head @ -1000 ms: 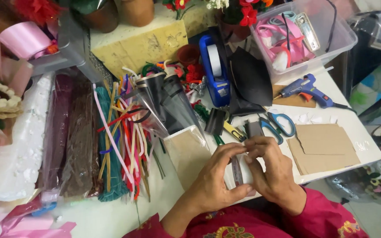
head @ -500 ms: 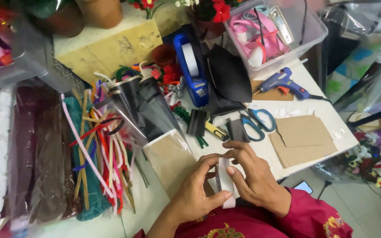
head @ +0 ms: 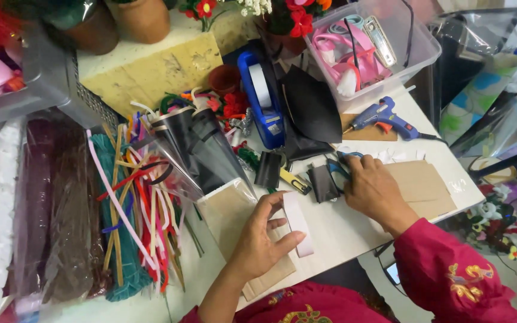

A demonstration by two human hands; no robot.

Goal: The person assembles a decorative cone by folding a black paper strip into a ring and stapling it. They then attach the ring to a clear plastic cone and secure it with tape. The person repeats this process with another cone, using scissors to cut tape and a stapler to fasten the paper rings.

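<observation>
My left hand (head: 263, 242) holds a narrow white strip (head: 298, 222) pinched between thumb and fingers, just above the white table (head: 342, 230). My right hand (head: 373, 186) lies palm down further right, its fingers over the blue-handled scissors (head: 337, 165), next to a small black folded piece (head: 322, 182). I cannot tell whether the fingers grip the scissors. A brown cardboard sheet (head: 421, 185) lies under and right of that hand. Both sleeves are dark red with embroidery.
A blue tape dispenser (head: 261, 98), a black cone (head: 312, 107) and a blue glue gun (head: 381, 118) lie behind. A clear box (head: 426, 48) holds pink ribbon. Coloured pipe cleaners (head: 136, 206), wrapped cones (head: 189, 149) and a brown paper sheet (head: 228, 215) fill the left.
Both hands held the white strip together in front of me. Now the right hand has let go and reached right to the scissors; the left hand keeps the strip.
</observation>
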